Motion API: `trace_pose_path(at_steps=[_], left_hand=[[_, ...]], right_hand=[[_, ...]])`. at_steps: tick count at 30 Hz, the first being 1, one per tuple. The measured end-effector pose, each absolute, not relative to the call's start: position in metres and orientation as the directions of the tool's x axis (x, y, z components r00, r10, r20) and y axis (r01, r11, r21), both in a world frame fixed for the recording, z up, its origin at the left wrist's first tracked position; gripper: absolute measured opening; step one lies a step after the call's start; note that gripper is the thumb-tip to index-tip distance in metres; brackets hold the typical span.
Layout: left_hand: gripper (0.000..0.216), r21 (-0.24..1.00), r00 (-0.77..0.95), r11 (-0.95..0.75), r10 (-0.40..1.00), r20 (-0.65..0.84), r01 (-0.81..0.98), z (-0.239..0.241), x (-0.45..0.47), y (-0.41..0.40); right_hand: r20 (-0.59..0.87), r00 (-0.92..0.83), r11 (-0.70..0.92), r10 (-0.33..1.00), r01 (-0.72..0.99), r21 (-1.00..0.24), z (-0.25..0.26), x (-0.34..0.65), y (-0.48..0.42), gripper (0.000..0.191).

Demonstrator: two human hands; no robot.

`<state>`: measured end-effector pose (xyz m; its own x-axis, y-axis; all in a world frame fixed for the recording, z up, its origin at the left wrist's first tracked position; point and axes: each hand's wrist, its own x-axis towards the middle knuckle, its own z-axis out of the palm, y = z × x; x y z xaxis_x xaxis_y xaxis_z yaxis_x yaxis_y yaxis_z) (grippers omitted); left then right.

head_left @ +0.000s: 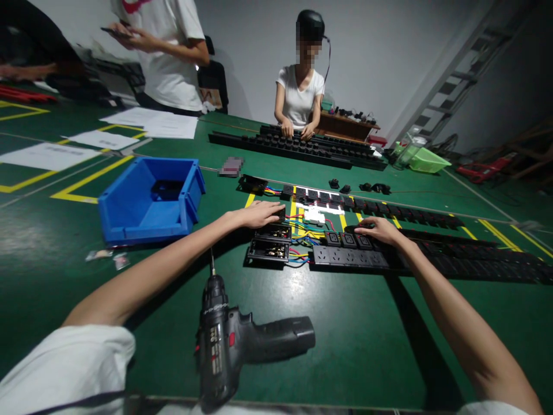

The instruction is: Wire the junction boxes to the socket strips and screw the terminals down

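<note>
My left hand lies with fingers stretched out over a black end housing at the left of the power strips. My right hand has its fingers bent and its thumb against a black power strip, gripping its edge; the fingertips are partly hidden. In front of it lies another power strip with a row of sockets. Coloured wires run from its sockets to an open end housing with metal terminals. A white component sits among the wires between my hands.
A black cordless drill lies nearest me, its bit pointing away. Left is a blue bin with a dark item inside. Small plastic bags lie beside it. Across the table, a person handles black strips; another holds a phone.
</note>
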<state>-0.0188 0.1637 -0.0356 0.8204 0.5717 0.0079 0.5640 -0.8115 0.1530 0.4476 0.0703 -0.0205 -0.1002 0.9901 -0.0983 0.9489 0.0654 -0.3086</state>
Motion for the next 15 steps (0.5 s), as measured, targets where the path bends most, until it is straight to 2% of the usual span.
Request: trace_pose_path(at_steps=[8,12,15], left_hand=[[0.057,0.17,0.86,-0.86,0.501,0.096,0.481,-0.027,-0.016,0.169],[0.047,0.165,0.877,-0.881,0.464,0.124,0.443,-0.024,-0.012,0.169],[0.047,0.159,0.878,-0.883,0.461,0.127,0.441,-0.026,-0.01,0.174]], right_hand=[[-0.192,-0.141,0.066,0.971,0.933,-0.352,-0.018,0.453,0.084,0.065],[-0.169,-0.115,0.054,0.979,0.942,-0.33,-0.017,0.454,0.095,0.065],[-0.137,-0.107,0.061,0.985,0.95,-0.307,-0.02,0.454,0.1,0.065]])
